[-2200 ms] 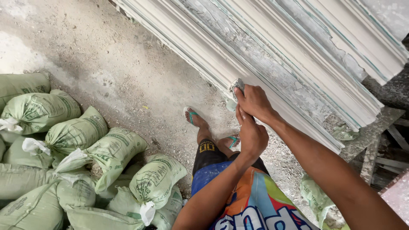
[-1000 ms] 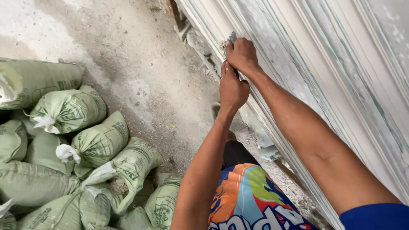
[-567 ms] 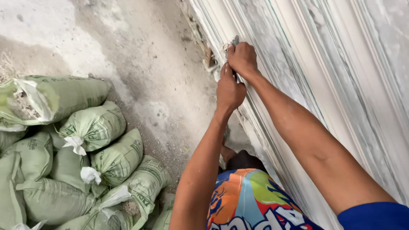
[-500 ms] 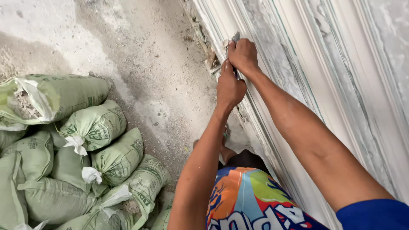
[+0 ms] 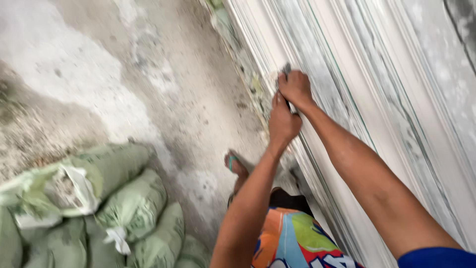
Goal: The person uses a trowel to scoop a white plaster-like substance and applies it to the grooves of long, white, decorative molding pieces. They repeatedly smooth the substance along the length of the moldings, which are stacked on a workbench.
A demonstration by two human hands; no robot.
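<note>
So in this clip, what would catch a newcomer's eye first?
Both bare hands meet at the edge of the long white ribbed moulding strips stacked along the right: the right hand pinches a small grey tool, the left hand presses just below it. At lower left, tied green woven sacks lie piled on the dusty concrete floor.

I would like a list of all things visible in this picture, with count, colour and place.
moulded strips: a stack, count unclear, whitish, leaning along the right
small tool: one, grey, above the right hand, kind unclear
sacks: several, green, tied, piled at lower left
floor: one, grey concrete with pale patches, left and centre
sandal: one, teal strap, on the foot at centre
shorts: one, multicoloured, bottom centre
left hand: on the strips
right hand: on the strips, at the tool
</note>
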